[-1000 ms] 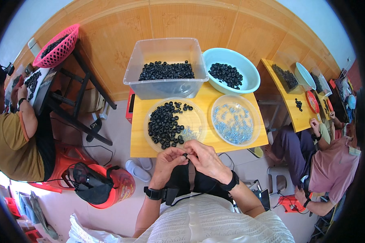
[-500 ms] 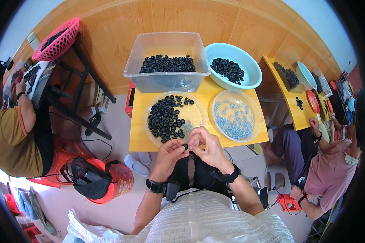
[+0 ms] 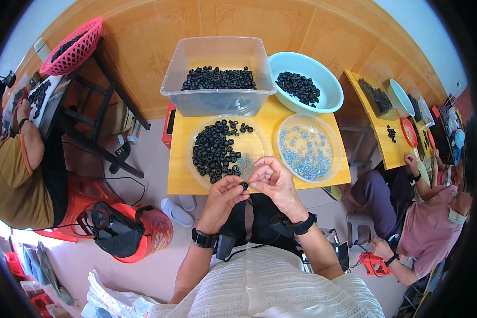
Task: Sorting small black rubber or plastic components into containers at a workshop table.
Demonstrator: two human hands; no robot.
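My left hand (image 3: 221, 201) pinches a small black ring-like part (image 3: 244, 186) between thumb and fingertips, just off the table's near edge. Against its right side, my right hand (image 3: 277, 185) has thumb and forefinger pressed together; whatever they hold is too small to make out. Just beyond my hands, a shallow clear round tray (image 3: 257, 135) bears many similar black parts (image 3: 212, 151) and a little heap of tiny pale pieces (image 3: 245, 165). To its right, another clear round tray (image 3: 336, 159) contains scattered small bluish-silver pieces (image 3: 307, 151).
Behind the trays stand a clear plastic bin (image 3: 175, 79) and a light-blue basin (image 3: 331, 87), both with black parts. People sit at the left and right. A red bucket (image 3: 159, 233) and grey slippers (image 3: 176, 212) are on the floor, left of me.
My right hand has shifted slightly up and right, its outer fingers a bit more raised. The left hand keeps its pinch on the black part. The whole view has shifted a little.
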